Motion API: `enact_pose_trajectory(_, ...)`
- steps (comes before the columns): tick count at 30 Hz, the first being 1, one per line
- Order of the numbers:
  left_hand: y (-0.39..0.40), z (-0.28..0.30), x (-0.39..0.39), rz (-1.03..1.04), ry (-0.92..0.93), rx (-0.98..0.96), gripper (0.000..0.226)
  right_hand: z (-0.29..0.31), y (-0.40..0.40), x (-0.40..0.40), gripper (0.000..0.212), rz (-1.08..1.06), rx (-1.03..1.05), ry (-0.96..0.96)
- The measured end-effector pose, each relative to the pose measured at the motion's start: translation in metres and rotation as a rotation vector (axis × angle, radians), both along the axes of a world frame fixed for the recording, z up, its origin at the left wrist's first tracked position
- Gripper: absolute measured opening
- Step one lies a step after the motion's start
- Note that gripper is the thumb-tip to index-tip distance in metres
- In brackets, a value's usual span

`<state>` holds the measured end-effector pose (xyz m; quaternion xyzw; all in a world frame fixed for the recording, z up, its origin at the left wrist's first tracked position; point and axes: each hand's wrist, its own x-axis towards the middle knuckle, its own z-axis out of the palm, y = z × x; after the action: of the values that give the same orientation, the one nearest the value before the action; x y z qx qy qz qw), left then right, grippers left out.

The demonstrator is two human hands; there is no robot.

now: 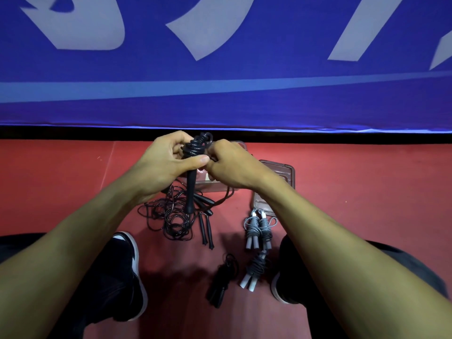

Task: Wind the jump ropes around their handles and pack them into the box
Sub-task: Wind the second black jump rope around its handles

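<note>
My left hand point(163, 165) grips a black jump rope point(193, 167) by its handles, which point down, with cord coiled round their upper end. My right hand point(232, 167) pinches that black cord just beside the coils. Under my hands lies a clear plastic box point(215, 185), mostly hidden. On the red floor below sit a loose tangle of black ropes point(171, 216) with black handles point(206, 228). Wound bundles lie nearer me: two grey ones point(259, 228), another grey one point(255, 267) and a black one point(221, 277).
A clear lid point(281, 172) lies on the floor to the right of the box, partly under my right forearm. My two shoes point(132, 265) flank the bundles. A blue banner point(220, 69) with a black base stands just beyond the box.
</note>
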<state>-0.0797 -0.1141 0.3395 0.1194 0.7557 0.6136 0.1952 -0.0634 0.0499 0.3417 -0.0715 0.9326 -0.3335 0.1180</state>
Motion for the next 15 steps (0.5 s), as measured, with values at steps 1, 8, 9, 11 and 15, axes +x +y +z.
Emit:
enact_pose_trajectory(1,-0.0009,0.0001,-0.0003,-0.003,0.002,-0.013,0.016,-0.0003,0.0001,-0.0001,0.026,0.0,-0.004,0.004)
enact_pose_trajectory(8,-0.0008,0.0048,0.0038,-0.069,-0.049,-0.04,0.024,-0.0027,0.0012,-0.0009,0.025,0.033,0.004,-0.032)
enact_pose_trajectory(9,-0.0009,0.0045,0.0037,-0.067,-0.046,-0.044,0.024,-0.0028,0.0017,-0.0007,0.024,0.045,0.001,-0.031)
enact_pose_trajectory(11,-0.0008,0.0038,0.0023,-0.044,-0.035,-0.066,0.027,-0.0023,0.0019,0.0008,0.023,0.069,-0.019,-0.038)
enact_pose_trajectory(15,-0.0016,-0.0009,-0.0008,0.04,0.014,-0.109,0.023,-0.0035,-0.0011,0.0012,0.021,0.089,-0.022,-0.029)
